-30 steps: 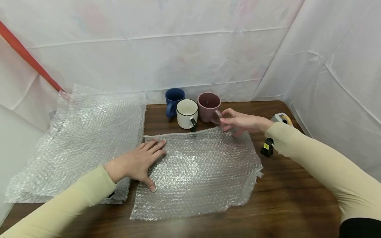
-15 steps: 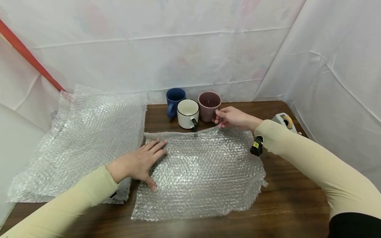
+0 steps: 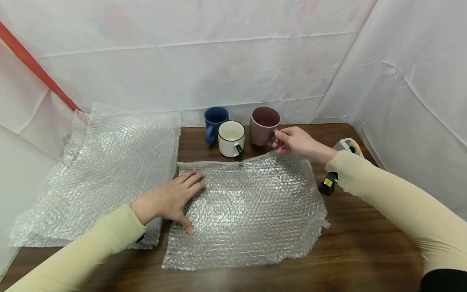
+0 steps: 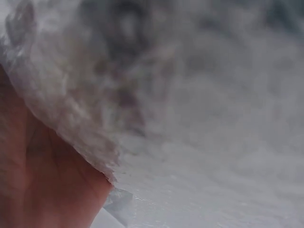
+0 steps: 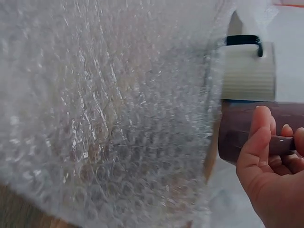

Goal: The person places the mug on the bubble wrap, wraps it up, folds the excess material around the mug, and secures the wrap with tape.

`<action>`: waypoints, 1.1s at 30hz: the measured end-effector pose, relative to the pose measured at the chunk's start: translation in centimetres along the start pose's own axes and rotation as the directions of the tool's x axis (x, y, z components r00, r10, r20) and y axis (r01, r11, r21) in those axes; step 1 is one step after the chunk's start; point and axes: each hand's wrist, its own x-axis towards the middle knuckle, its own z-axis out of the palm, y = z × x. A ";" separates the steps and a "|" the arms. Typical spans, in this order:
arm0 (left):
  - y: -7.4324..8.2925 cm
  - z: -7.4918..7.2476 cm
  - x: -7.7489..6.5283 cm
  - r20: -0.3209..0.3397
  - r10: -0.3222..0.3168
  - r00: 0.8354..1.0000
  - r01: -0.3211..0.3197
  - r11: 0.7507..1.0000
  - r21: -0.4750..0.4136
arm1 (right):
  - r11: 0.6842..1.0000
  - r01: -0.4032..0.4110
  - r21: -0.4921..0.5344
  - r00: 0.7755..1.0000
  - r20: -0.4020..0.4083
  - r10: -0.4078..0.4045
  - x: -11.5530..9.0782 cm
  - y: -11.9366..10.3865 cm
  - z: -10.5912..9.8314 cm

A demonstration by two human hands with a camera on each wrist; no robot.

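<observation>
A mauve mug (image 3: 263, 132) is at the back of the table, its handle gripped by my right hand (image 3: 300, 142). In the right wrist view the fingers curl round the handle of the mug (image 5: 235, 135). My left hand (image 3: 173, 198) lies spread on the left side of a bubble wrap sheet (image 3: 248, 215), fingers straight. That sheet covers the middle of the table, its far edge just in front of the mugs. The left wrist view is mostly blurred bubble wrap (image 4: 199, 133) with part of the palm (image 4: 61, 180).
Left of the mauve mug stand a white mug (image 3: 230, 140) with a black handle and a blue mug (image 3: 215, 121). More bubble wrap (image 3: 116, 170) is piled at the left. A tape dispenser (image 3: 348, 147) sits at the right, and white curtains (image 3: 233, 61) hang behind.
My right hand has taken hold of the mauve mug's handle and shifted the mug slightly right and up, away from the white mug. The left hand has stayed in place.
</observation>
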 end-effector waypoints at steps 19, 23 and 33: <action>0.1 -0.2 -0.1 -0.041 0.000 0.999 0.001 1.000 0.027 | 0.983 0.174 -0.055 0.970 0.181 -0.161 -7.9 -1.3 1.7; 0.1 -0.3 -0.5 -0.033 -0.031 0.999 0.031 0.999 0.010 | 0.977 0.205 -0.052 0.945 0.270 -0.184 -8.4 -0.9 3.1; 0.2 -0.4 -0.3 -0.089 -0.046 0.995 0.046 0.999 0.009 | 0.963 0.230 -0.142 0.899 0.409 -0.155 -8.8 1.5 5.5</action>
